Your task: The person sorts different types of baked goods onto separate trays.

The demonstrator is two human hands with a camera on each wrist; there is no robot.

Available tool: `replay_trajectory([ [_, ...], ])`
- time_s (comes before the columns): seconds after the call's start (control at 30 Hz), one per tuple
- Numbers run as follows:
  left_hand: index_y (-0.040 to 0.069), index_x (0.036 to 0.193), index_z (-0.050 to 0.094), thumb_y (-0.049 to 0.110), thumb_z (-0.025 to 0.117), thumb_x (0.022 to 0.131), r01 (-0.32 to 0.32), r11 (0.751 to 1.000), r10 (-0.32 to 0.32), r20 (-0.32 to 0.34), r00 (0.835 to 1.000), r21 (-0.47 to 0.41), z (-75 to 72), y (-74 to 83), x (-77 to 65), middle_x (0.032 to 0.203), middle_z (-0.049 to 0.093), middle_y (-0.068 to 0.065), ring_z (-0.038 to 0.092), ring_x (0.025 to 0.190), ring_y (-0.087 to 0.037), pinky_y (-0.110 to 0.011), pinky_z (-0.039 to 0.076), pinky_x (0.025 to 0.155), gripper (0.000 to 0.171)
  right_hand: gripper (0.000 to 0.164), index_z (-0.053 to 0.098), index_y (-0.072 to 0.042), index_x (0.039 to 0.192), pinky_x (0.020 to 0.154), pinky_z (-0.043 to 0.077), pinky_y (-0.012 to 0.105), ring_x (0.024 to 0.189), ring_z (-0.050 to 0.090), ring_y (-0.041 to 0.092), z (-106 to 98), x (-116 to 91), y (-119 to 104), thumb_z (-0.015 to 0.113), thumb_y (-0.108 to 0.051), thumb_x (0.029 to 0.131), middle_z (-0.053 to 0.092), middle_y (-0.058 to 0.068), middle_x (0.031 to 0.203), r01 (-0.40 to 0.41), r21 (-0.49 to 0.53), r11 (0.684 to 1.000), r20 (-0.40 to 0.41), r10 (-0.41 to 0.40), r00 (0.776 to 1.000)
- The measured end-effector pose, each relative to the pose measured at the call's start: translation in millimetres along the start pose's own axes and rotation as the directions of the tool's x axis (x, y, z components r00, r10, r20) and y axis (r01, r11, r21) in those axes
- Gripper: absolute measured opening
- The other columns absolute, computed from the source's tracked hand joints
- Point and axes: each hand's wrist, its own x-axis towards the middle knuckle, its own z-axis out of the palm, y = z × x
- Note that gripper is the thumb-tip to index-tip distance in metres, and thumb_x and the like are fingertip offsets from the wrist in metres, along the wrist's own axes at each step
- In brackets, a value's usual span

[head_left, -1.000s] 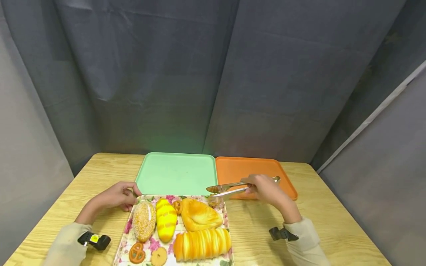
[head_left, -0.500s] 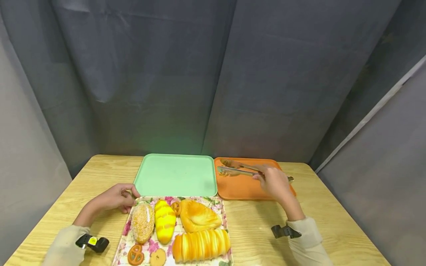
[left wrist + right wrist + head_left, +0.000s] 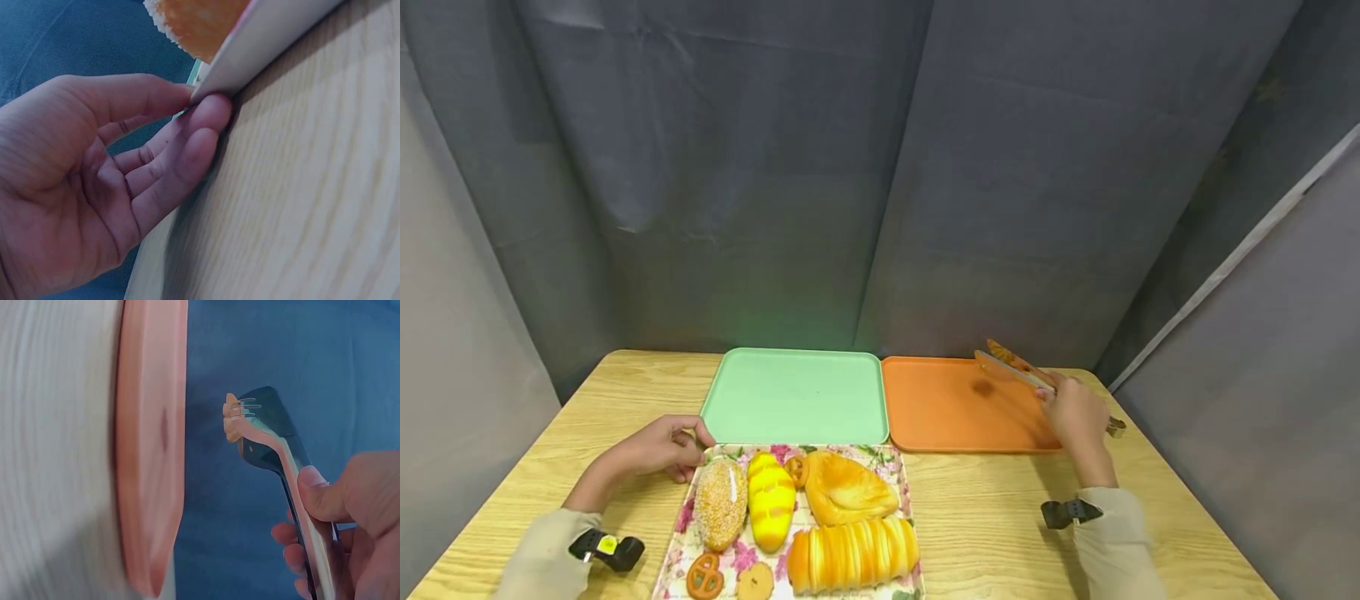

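My left hand (image 3: 658, 446) pinches the eleven-o'clock corner of the white, pink-flowered rectangular tray (image 3: 745, 552); towards its two o'clock, my right hand (image 3: 1078, 412) grips shiny metal tongs (image 3: 315, 556) holding a small, scalloped, tan biscuit-like piece (image 3: 230, 420) above the rectangular orange tray (image 3: 940, 421).

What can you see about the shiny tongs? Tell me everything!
The tongs look like shiny metal, with two long arms: one ends in fork-like prongs, the other in a broader head. The right hand grips them, raised clear of the orange tray, tips pointing toward the far left. The tips hold what looks like a small brown cookie.
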Motion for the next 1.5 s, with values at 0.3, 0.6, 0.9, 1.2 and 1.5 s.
replay_trajectory([
  [0.3, -0.008, 0.110, 0.059, 0.002, 0.061, 0.091, 0.021, 1.000, -0.021, -0.016, 1.000, 0.011, -0.1, 0.2, -1.0, 0.075, 0.067, -0.009, 0.063, 0.064, -0.015, -0.030, 0.056, 0.060, 0.021, 0.038, 0.067, 0.002, 0.125, 0.047, 0.040, 0.042, 0.054, 0.055, 0.032, 11, 0, 18, 0.070, -0.021, 0.095, 0.069, 0.031, 0.093, -0.024, 0.015, 1.000, 0.055, 0.023, 0.998],
  [0.6, -0.009, 0.111, 0.059, 0.002, 0.061, 0.092, 0.010, 1.000, -0.010, -0.006, 1.000, -0.010, 1.0, 1.9, -1.1, 0.073, 0.067, -0.008, 0.063, 0.063, -0.015, -0.029, 0.055, 0.059, 0.022, 0.040, 0.066, 0.003, 0.127, 0.052, 0.046, 0.047, 0.062, 0.062, 0.037, 20, 0, 21, 0.068, -0.023, 0.097, 0.069, 0.032, 0.102, 0.003, -0.005, 1.000, 0.076, -0.003, 0.997],
  [0.9, -0.009, 0.110, 0.059, 0.002, 0.061, 0.092, 0.001, 1.000, -0.001, -0.006, 1.000, 0.014, 1.1, 2.0, -0.4, 0.074, 0.067, -0.013, 0.062, 0.063, -0.013, -0.028, 0.055, 0.058, 0.022, 0.045, 0.062, 0.004, 0.130, 0.049, 0.043, 0.043, 0.060, 0.060, 0.033, 18, 1, 19, 0.068, -0.027, 0.097, 0.068, 0.027, 0.092, -0.003, 0.033, 0.999, 0.100, 0.000, 0.995],
  [1.2, -0.009, 0.110, 0.059, 0.002, 0.062, 0.091, 0.015, 1.000, -0.015, -0.025, 1.000, 0.017, 2.2, 2.6, -2.2, 0.075, 0.067, -0.013, 0.063, 0.063, -0.014, -0.029, 0.056, 0.059, 0.021, 0.059, 0.060, 0.003, 0.135, 0.047, 0.034, 0.033, 0.055, 0.053, 0.022, 4, 3, 1, 0.065, -0.043, 0.098, 0.071, 0.022, 0.089, 0.026, 0.145, 0.989, 0.044, -0.033, 0.998],
  [1.5, -0.009, 0.109, 0.059, 0.002, 0.062, 0.091, 0.021, 1.000, -0.021, -0.031, 0.999, 0.010, 2.6, 4.7, -0.8, 0.074, 0.067, -0.013, 0.064, 0.063, -0.016, -0.031, 0.057, 0.060, 0.021, 0.037, 0.072, -0.002, 0.113, 0.047, 0.031, 0.030, 0.049, 0.042, 0.015, -21, -4, -53, 0.073, -0.032, 0.092, 0.069, 0.010, 0.071, 0.195, 0.234, 0.952, -0.099, -0.176, 0.979],
])
